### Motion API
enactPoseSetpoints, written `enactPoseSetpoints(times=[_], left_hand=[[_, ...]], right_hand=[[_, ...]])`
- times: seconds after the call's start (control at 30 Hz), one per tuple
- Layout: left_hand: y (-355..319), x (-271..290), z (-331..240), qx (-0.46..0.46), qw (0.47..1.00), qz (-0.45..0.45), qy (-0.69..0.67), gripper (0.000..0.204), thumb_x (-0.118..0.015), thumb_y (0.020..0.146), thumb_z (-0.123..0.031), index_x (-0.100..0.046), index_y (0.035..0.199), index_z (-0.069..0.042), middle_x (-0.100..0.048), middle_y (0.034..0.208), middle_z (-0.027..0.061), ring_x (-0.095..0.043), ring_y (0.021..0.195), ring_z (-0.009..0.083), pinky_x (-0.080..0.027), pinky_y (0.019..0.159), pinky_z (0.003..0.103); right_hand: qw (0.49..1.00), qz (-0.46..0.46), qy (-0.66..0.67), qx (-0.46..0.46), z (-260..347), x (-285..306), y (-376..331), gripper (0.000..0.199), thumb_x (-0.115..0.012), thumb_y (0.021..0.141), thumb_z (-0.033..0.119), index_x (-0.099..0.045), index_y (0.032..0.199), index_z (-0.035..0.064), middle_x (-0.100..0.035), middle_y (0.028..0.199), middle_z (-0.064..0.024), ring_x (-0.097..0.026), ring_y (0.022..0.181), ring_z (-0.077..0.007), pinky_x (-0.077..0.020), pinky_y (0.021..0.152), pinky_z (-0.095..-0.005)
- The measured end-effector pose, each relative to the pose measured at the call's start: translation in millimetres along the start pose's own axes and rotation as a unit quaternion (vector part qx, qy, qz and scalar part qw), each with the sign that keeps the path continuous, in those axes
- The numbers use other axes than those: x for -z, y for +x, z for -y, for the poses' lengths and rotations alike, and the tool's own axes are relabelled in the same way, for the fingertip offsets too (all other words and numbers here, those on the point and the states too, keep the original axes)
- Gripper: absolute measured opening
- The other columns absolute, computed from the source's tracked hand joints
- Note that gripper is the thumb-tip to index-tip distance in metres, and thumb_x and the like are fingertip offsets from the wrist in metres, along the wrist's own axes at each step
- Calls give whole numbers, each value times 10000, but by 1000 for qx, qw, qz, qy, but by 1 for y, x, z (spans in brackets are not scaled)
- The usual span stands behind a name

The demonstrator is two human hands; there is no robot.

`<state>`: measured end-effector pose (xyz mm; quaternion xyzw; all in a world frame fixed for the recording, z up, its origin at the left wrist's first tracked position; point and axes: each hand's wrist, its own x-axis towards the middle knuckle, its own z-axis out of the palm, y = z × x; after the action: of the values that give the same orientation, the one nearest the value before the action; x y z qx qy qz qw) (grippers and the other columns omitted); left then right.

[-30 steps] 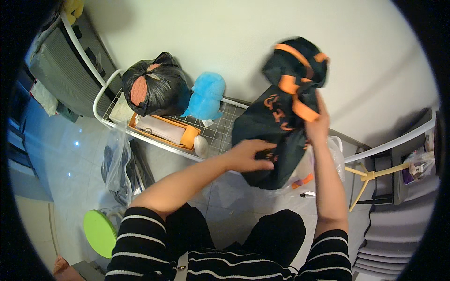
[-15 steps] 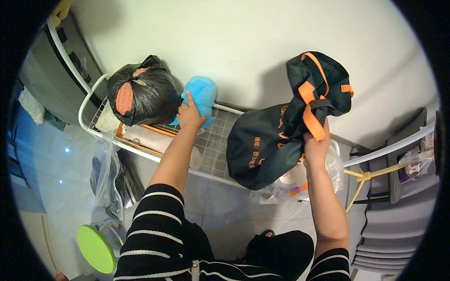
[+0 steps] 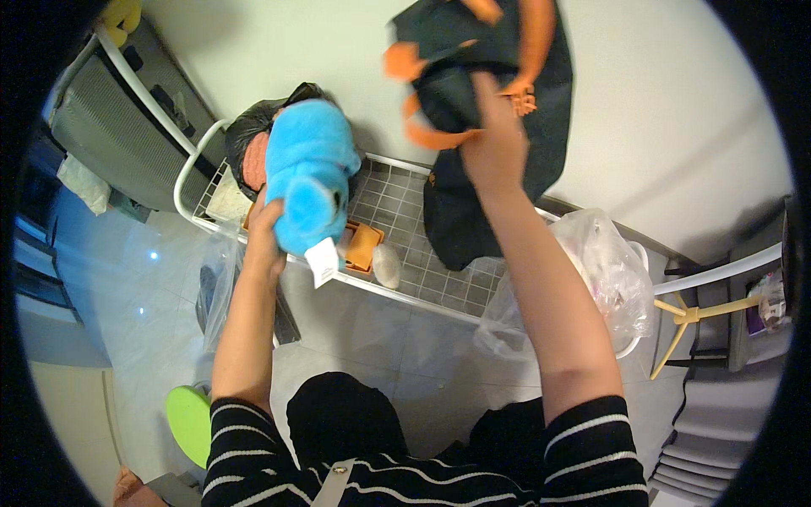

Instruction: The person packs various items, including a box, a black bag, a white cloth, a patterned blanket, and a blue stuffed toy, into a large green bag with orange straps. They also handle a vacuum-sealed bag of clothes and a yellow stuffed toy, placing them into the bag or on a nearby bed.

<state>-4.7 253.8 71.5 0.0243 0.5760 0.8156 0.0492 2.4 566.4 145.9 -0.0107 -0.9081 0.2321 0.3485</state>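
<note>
Blue plush toy (image 3: 314, 144) sits in the grasp of the left hand (image 3: 266, 241), which clasps its near left side; most of the furry body extends beyond and to the right of that hold, in front of a black plastic bag (image 3: 247, 128). A white tag (image 3: 322, 262) hangs at its near end. The right hand (image 3: 497, 148) clutches a dark fabric bag (image 3: 545, 127) near its orange straps (image 3: 536, 38), cloth spreading on both sides; blur hides the exact finger placement.
</note>
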Motion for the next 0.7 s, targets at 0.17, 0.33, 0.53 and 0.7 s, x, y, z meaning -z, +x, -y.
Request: enactPoseSetpoints(times=[0.17,0.33,0.53,0.7], left_hand=[[-61,22,-9,129,983,-9,-127,756,-502,842,-546,-354,1355,-10,-460,1310,197,-496,1162,329,-420,973,480],[-76,52,9,62,995,37,-75,930,-465,797,-694,-275,1408,-19,-389,1380,206,-424,1237,344,-384,1000,517],[-72,34,27,114,989,7,-97,881,-480,810,-648,-290,1400,-22,-405,1364,200,-448,1210,338,-396,989,513],[-59,-1,18,127,987,66,-67,840,-492,820,-610,-304,1392,-24,-419,1350,195,-468,1188,333,-407,980,511]], right_hand=[[962,124,-222,100,24,-69,-53,594,-646,779,273,-433,1320,157,-421,1264,-196,-482,1134,-390,-420,898,-444],[888,416,-64,183,64,-78,-125,527,-664,763,332,-514,1164,24,-534,1108,-157,-533,1037,-384,-472,835,-406],[881,433,39,-186,4,-129,-188,401,-629,775,211,-569,1128,31,-600,1080,-242,-592,977,-385,-496,820,-443],[857,457,191,-139,16,-12,-126,509,-635,728,146,-535,1212,27,-623,1050,-231,-611,982,-308,-479,858,-373]])
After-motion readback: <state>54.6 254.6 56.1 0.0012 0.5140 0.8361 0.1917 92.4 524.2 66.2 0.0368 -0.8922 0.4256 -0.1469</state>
